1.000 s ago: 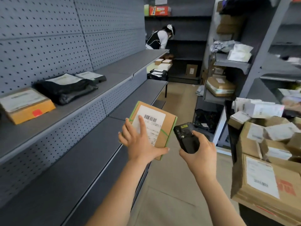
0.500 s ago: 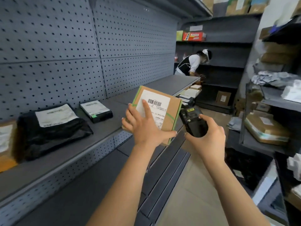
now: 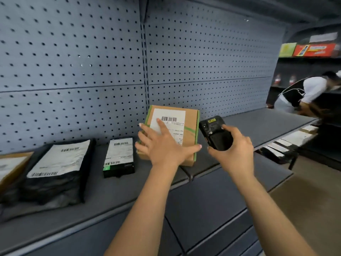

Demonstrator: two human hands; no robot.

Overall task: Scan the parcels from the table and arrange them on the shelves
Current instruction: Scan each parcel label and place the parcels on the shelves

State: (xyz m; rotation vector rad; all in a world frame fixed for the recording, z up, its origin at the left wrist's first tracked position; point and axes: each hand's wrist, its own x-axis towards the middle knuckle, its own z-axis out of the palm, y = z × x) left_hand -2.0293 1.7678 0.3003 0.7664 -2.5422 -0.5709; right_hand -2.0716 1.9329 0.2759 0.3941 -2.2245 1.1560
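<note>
A brown cardboard parcel (image 3: 190, 122) with green tape and a white barcode label lies on the grey shelf (image 3: 249, 130), its far edge near the pegboard wall. My left hand (image 3: 162, 145) rests flat on top of it with the fingers spread, the index finger on the label and the thumb along the near edge. Just right of the parcel, my right hand (image 3: 234, 150) grips a black handheld scanner (image 3: 214, 133) above the shelf.
Left of the parcel on the same shelf lie a small black box (image 3: 119, 157), a black poly bag (image 3: 55, 172) and a brown box (image 3: 11, 165). A lower shelf (image 3: 212, 200) juts out below. Another person (image 3: 304, 93) bends over at the far right, near more parcels (image 3: 287, 143).
My left hand has carried the brown parcel up and left from mid-air onto the shelf beside the small black box. The right hand with the scanner followed alongside.
</note>
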